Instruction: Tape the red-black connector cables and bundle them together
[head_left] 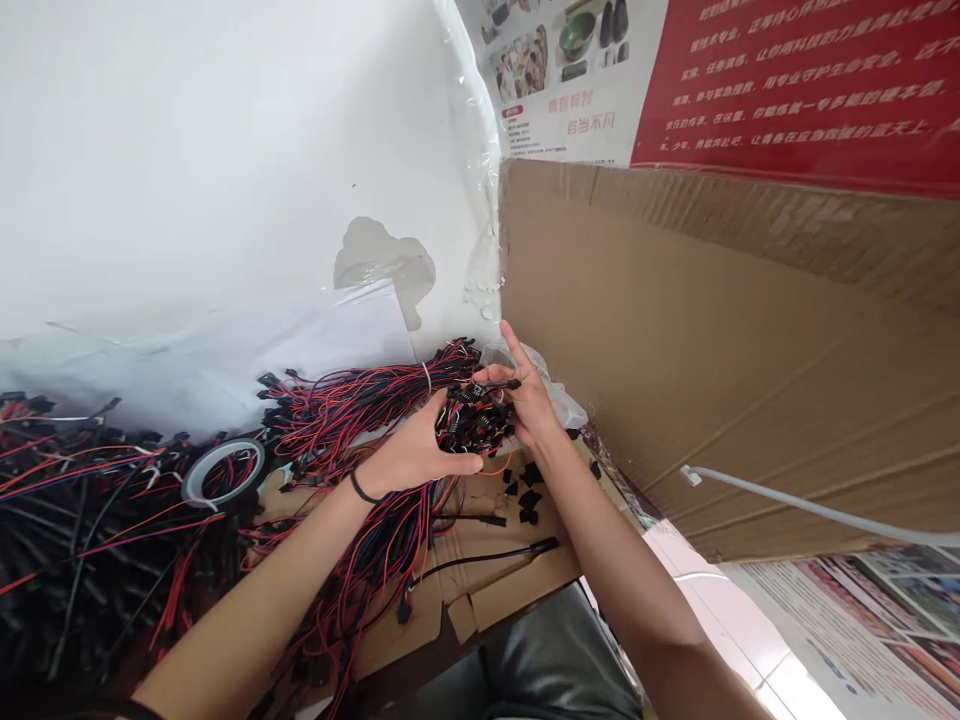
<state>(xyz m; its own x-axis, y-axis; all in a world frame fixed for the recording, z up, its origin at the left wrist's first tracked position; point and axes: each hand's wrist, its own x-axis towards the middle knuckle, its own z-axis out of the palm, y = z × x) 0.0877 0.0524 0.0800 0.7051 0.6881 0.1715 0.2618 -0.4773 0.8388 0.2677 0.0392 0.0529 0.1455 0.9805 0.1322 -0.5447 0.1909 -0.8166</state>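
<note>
My left hand [420, 442] is wrapped round a bundle of wires [474, 420], whose black connector ends face up toward me. Red, black and white wire ends show among the connectors. My right hand [529, 396] lies against the right side of this bundle, with its index finger stretched upward and the other fingers spread along the top edge. A single black connector [512, 384] sticks out beside those fingers. The wires of the held bundle hang [409, 530] below my left hand in red, black and blue strands.
Behind lies a tied bundle of red and black wires [360, 395]. A tape roll [225, 472] rests by a heap of black cables [67, 560] at left. Small black pieces [529, 500] and a black cable [487, 556] lie on cardboard [517, 590]. A cardboard panel [675, 330] stands at right.
</note>
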